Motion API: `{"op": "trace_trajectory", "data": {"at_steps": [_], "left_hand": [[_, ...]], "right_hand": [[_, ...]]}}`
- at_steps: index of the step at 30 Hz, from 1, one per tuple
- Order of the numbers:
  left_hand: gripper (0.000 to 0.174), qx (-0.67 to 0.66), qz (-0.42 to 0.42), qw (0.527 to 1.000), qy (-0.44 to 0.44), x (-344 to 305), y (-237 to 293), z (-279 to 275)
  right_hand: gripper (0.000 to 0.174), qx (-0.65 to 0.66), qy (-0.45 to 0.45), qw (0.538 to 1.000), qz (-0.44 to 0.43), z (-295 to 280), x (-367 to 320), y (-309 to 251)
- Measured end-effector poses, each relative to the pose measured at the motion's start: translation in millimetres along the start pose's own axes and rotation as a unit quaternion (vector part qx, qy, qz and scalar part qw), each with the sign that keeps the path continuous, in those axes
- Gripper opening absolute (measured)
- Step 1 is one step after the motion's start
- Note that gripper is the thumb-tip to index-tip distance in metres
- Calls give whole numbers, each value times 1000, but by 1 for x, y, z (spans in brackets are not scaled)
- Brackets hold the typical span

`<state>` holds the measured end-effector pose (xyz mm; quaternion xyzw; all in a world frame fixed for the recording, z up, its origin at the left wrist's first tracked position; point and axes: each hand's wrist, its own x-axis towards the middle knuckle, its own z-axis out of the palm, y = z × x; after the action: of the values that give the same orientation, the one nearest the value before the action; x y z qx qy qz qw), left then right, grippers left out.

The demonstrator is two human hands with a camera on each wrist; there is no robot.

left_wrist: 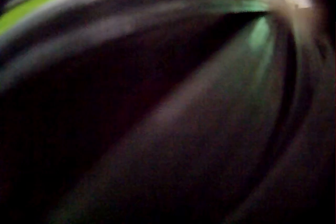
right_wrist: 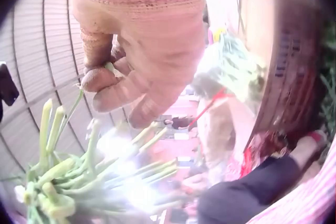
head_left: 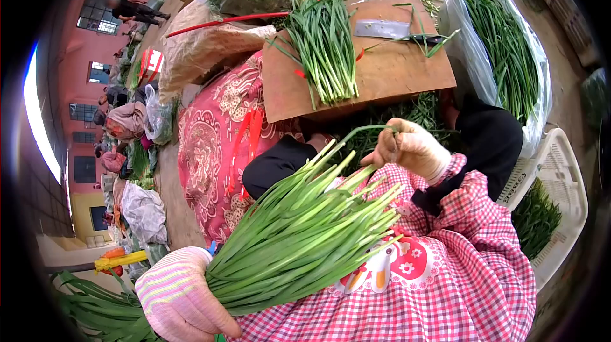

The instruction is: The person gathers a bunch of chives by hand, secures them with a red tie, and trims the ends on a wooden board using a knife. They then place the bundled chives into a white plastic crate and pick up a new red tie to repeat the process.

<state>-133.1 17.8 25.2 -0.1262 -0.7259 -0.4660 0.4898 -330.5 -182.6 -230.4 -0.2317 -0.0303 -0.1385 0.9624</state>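
Observation:
My gloved left hand [head_left: 184, 294] grips a thick bunch of Chinese chives [head_left: 299, 227] by its leafy part, with the pale cut ends fanned toward the upper right over my checked apron. Leaves trail behind that hand at the lower left. Above the stalk ends, my gloved right hand [head_left: 410, 149] pinches a thin green blade [head_left: 366, 129] between thumb and fingers. The right wrist view shows the right hand [right_wrist: 142, 50] with curled fingertips just over the pale stalk ends [right_wrist: 58, 182]. Darkness and blur fill the left wrist view.
A cardboard-topped box [head_left: 401, 74] ahead bears another chive bunch [head_left: 324, 49] and a cleaver [head_left: 382, 28]. Plastic-bagged chives [head_left: 496, 49] stand at the right, above a white crate [head_left: 573, 195]. Red strips [head_left: 245, 135] lie on patterned pink cloth [head_left: 203, 151]. Other people sit at the far left.

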Motion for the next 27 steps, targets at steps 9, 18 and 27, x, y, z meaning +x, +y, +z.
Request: {"op": "trace_trajectory", "data": {"at_steps": [9,18,27], "left_hand": [[24,23,-6,1000,-3,1,4,6],[32,-6,-20,999,-37,11,-10,5],[28,26,1,1000,-17,4,8,15]], "right_hand": [[37,-886,93,455,7,-16,-35,-67],[43,-665,-128,718,-161,90,18,-4],[21,-937,54,337,71,-50,-3,-20]]}}
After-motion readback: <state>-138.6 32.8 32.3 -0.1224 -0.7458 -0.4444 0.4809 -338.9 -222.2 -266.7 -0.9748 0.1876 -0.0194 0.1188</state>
